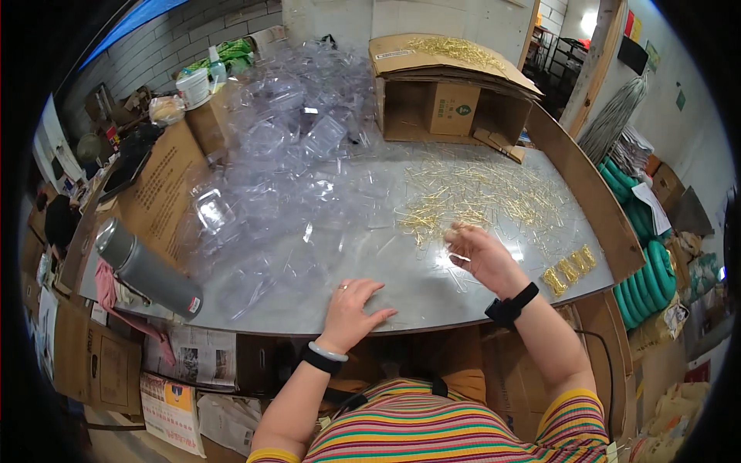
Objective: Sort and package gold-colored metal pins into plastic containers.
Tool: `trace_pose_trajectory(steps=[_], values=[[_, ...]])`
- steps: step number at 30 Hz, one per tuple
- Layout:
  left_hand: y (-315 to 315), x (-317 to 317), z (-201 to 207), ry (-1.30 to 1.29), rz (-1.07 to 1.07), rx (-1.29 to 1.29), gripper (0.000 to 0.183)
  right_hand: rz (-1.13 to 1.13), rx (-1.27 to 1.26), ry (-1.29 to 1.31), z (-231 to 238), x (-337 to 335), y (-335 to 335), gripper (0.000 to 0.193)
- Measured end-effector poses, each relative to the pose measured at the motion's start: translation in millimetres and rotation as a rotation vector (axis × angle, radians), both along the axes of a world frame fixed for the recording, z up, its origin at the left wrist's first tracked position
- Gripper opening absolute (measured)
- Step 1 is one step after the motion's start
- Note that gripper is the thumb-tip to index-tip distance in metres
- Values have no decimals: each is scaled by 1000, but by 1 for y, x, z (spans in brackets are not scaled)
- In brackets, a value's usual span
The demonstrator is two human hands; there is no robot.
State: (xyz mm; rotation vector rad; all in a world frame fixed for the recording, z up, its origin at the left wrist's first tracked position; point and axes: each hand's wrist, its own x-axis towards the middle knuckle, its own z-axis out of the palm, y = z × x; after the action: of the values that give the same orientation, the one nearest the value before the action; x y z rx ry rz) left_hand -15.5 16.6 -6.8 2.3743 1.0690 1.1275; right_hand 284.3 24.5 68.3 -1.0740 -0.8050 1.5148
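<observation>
My left hand (353, 312) rests on the grey tabletop near its front edge, fingers stretched out and thumb apart, holding nothing. My right hand (482, 256) is raised at the near edge of a spread of thin gold-coloured wire pieces (482, 201). Its fingers are half curled with a gap to the thumb, and nothing shows between them; the fingertips are slightly blurred. Some loose wire pieces (457, 282) lie just below that hand. Bundles of gold wire pieces (569, 269) sit in a row right of my right wrist. Left of my hands spreads a heap of clear plastic packages (285, 166).
A grey bottle (147, 270) leans at the table's left front. Behind the wires stands an open cardboard box (401, 104), with more gold pieces (455, 52) on top. Cardboard walls (594, 193) edge the right side. A white tub (193, 87) stands at back left.
</observation>
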Motion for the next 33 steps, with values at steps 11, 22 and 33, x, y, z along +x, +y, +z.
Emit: trace_pose_trajectory(steps=[11, 22, 33], values=[[-7, 10, 0, 230, -6, 114, 66, 359, 619, -1490, -16, -27, -33, 52], [-3, 43, -9, 288, -38, 53, 72, 38, 762, -1675, -47, -28, -86, 68], [-8, 53, 5, 319, -156, -1, 87, -134, 692, -1410, -56, -50, -81, 41]])
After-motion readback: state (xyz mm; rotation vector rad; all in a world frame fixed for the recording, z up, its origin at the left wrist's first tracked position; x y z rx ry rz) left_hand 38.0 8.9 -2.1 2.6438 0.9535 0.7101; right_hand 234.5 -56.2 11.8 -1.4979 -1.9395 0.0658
